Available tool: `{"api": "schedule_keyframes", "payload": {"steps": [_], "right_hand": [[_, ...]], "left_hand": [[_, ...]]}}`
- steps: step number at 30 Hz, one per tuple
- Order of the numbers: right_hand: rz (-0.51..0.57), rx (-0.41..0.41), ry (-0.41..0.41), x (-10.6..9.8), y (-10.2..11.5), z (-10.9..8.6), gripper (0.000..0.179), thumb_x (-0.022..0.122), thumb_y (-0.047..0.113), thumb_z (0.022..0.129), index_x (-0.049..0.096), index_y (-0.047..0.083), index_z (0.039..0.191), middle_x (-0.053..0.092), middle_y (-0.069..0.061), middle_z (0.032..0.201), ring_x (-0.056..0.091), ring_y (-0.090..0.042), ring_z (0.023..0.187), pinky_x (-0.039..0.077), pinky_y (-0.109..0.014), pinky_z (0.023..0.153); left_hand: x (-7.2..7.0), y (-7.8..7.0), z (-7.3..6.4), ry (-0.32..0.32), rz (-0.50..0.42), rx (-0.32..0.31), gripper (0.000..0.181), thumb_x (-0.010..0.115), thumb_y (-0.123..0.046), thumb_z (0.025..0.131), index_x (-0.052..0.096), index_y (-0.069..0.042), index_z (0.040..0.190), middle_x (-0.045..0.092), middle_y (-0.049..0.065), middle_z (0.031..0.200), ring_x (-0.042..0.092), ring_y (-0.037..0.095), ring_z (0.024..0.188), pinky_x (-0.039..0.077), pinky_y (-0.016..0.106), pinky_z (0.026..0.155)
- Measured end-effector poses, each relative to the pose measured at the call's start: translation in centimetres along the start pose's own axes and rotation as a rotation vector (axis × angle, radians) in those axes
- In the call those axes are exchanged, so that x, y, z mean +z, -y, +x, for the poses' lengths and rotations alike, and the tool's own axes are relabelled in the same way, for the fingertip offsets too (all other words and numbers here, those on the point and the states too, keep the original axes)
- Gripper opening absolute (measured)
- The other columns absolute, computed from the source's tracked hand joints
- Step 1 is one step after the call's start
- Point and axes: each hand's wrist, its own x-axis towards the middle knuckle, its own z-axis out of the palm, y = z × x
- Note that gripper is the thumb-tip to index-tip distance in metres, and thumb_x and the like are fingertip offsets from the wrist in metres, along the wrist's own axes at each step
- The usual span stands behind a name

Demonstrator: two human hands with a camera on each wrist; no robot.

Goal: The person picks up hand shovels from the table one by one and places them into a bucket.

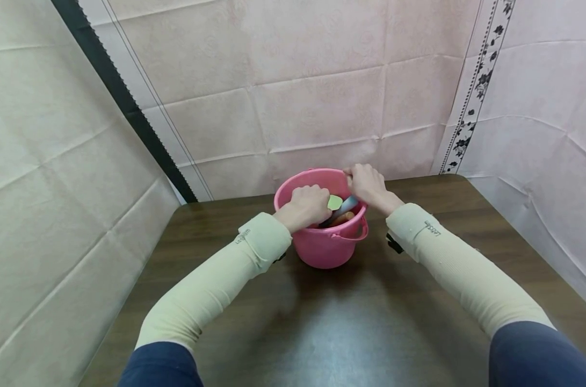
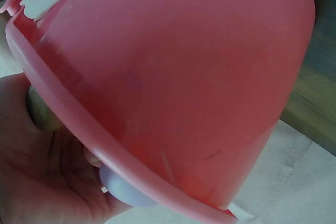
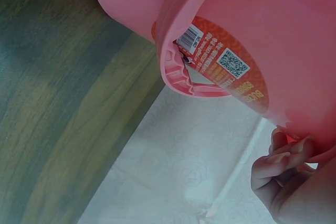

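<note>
A pink bucket [image 1: 324,250] stands upright on the table, with several things inside. Over its left rim, my left hand [image 1: 307,204] reaches in; its fingertips are mostly hidden, so a hold on anything is unclear. In the left wrist view, a pale lavender rounded thing [image 2: 126,190] shows beside that hand's fingers at the rim. My right hand [image 1: 367,185] grips the rim at the back right, fingers curled against the outer wall. Between the hands, a light green flat piece [image 1: 334,202], a blue-grey piece [image 1: 347,206] and a brown piece [image 1: 343,218] show inside.
The bucket's pink handle [image 1: 357,234] hangs down on the near right side. A red label [image 3: 231,69] with a printed code is on its wall. Pale cloth [image 1: 322,107] hangs behind the brown wooden table [image 1: 341,333], with more cloth at both sides.
</note>
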Motion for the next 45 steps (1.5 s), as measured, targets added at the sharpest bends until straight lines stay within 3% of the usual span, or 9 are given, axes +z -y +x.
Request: {"api": "schedule_keyframes", "payload": {"steps": [7, 14, 30, 37, 45], "right_hand": [[0.007, 0.007, -0.006, -0.01, 0.06, 0.01, 0.026, 0.045, 0.016, 0.096, 0.061, 0.013, 0.076, 0.057, -0.01, 0.076, 0.055, -0.028, 0.071, 0.041, -0.041, 0.061], [0.005, 0.009, -0.004, -0.03, 0.1, -0.01, 0.025, 0.045, 0.017, 0.097, 0.067, 0.014, 0.085, 0.061, -0.011, 0.081, 0.057, -0.028, 0.074, 0.043, -0.042, 0.061], [0.014, -0.003, -0.007, -0.06, 0.12, -0.13, 0.025, 0.045, 0.017, 0.097, 0.067, 0.013, 0.085, 0.059, -0.011, 0.077, 0.056, -0.027, 0.07, 0.041, -0.038, 0.058], [0.021, -0.005, -0.007, -0.04, 0.09, -0.24, 0.025, 0.046, 0.017, 0.097, 0.071, 0.015, 0.098, 0.063, -0.011, 0.081, 0.057, -0.027, 0.071, 0.042, -0.038, 0.059], [0.012, 0.005, -0.007, -0.12, 0.24, -0.27, 0.024, 0.046, 0.018, 0.097, 0.069, 0.014, 0.091, 0.062, -0.012, 0.081, 0.058, -0.028, 0.072, 0.042, -0.04, 0.06]], "left_hand": [[0.3, -0.17, 0.14, 0.004, 0.002, -0.011, 0.019, 0.061, -0.034, 0.091, 0.061, -0.015, 0.087, 0.058, 0.002, 0.079, 0.056, 0.019, 0.073, 0.046, 0.03, 0.061], [0.48, -0.25, 0.12, 0.023, 0.015, -0.017, 0.02, 0.06, -0.034, 0.091, 0.061, -0.014, 0.093, 0.058, 0.003, 0.084, 0.057, 0.018, 0.076, 0.049, 0.032, 0.063], [0.85, -0.43, -0.25, 0.034, 0.011, -0.02, 0.019, 0.063, -0.033, 0.089, 0.062, -0.015, 0.096, 0.06, 0.002, 0.085, 0.058, 0.019, 0.076, 0.049, 0.032, 0.066], [0.77, -0.48, -0.52, 0.029, -0.002, -0.016, 0.024, 0.067, -0.034, 0.086, 0.062, -0.014, 0.099, 0.06, 0.003, 0.085, 0.058, 0.019, 0.076, 0.05, 0.032, 0.066], [0.5, -0.3, -0.63, 0.015, -0.012, -0.019, 0.02, 0.062, -0.034, 0.091, 0.061, -0.015, 0.097, 0.059, 0.003, 0.089, 0.058, 0.02, 0.079, 0.049, 0.033, 0.067]]}}
